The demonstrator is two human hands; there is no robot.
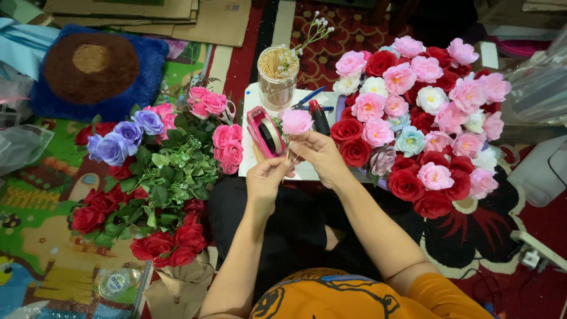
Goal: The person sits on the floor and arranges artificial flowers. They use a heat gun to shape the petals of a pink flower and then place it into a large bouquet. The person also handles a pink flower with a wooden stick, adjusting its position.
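Observation:
My right hand (319,152) pinches the stem just under a pink artificial rose (296,121), holding it upright over a white board (251,133). My left hand (267,179) grips the lower end of the same thin stem, fingers closed, right below and left of the right hand. A pink tape dispenser (265,132) stands on the board just left of the rose, close to both hands.
A clear jar of wooden sticks (277,75) stands behind the dispenser. Blue scissors (310,98) and a dark glue gun (319,117) lie on the board. A large mound of pink, red and white roses (422,112) fills the right; a leafy bouquet (155,171) lies left.

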